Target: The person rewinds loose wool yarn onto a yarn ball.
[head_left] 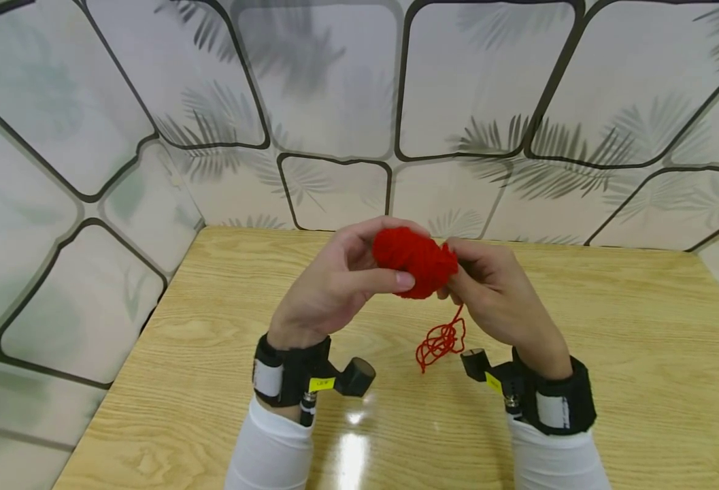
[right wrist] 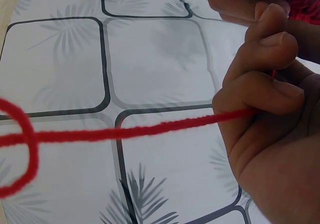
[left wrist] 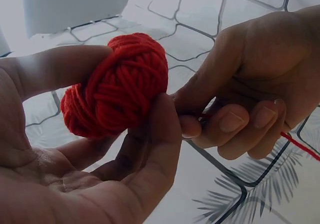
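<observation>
A ball of red yarn (head_left: pixel 413 261) is held above the table between the thumb and fingers of my left hand (head_left: pixel 341 279). In the left wrist view the wound strands of the yarn ball (left wrist: pixel 125 87) show clearly. Close against its right side, my right hand (head_left: pixel 496 289) pinches the yarn strand, its fingers curled. From the right hand the strand (right wrist: pixel 150 129) runs out past the little finger in the right wrist view. Below, a loose tangle of the same yarn (head_left: pixel 441 342) lies by the right wrist. Where the strand leaves the ball is hidden by fingers.
Both hands are over a wooden table (head_left: pixel 212 381). Behind and to the left stand wall panels (head_left: pixel 335 82) with dark outlines and grey leaf prints. Each wrist wears a black strap with a small camera (head_left: pixel 356 376).
</observation>
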`<state>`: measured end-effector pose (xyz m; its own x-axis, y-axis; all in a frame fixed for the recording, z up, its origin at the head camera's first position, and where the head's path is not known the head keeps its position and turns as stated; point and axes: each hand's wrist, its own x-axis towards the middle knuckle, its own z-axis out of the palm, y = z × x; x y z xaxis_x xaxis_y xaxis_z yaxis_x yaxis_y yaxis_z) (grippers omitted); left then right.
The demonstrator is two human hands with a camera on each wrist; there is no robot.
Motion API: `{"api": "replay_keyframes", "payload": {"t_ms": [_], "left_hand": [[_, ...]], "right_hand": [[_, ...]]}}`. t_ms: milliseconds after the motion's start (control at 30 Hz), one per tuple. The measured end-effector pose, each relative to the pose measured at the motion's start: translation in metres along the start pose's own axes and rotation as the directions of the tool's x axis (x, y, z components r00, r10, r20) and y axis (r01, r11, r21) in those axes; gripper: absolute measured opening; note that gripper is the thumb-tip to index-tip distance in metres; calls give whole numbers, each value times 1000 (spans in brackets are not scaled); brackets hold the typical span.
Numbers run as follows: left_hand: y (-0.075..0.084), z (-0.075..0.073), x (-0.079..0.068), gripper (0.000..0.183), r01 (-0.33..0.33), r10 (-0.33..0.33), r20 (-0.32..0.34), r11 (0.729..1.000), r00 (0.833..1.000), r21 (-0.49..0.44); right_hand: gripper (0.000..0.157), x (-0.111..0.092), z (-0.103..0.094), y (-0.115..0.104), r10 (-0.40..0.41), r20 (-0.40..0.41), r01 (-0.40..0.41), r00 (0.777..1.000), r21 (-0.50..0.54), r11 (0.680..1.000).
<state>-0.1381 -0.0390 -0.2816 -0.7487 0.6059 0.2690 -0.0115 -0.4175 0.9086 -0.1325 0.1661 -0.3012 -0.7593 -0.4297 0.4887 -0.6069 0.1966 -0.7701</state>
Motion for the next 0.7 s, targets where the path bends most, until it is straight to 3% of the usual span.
{"api": "replay_keyframes", "payload": {"t_ms": [233, 367, 433, 533, 633, 700], "left_hand": [[0, 3, 1, 40, -73, 81, -81, 993, 993, 91], [-3, 5, 4, 38, -176, 205, -174, 970, 963, 168], [-5, 5, 7, 38, -237, 288, -228, 944, 930, 227], [-9, 6, 11, 38, -300, 418, -287, 877, 862, 377], [-13, 5, 14, 38, -304, 530, -302, 773, 793, 557], [-13, 7, 15, 37, -272, 575, -298, 701, 762, 659]], "right_hand": [[15, 0, 1, 1, 4, -3, -4, 1000, -12, 1000], [12, 1, 1, 1, -4, 4, 4, 1000, -22, 1000], [12, 1, 2, 1, -6, 10, 6, 1000, -30, 1000], [13, 1, 3, 0, 6, 5, -5, 1000, -39, 999], [13, 1, 4, -2, 22, -5, -22, 1000, -42, 999], [13, 0, 4, -3, 27, -11, -28, 1000, -45, 999]]}}
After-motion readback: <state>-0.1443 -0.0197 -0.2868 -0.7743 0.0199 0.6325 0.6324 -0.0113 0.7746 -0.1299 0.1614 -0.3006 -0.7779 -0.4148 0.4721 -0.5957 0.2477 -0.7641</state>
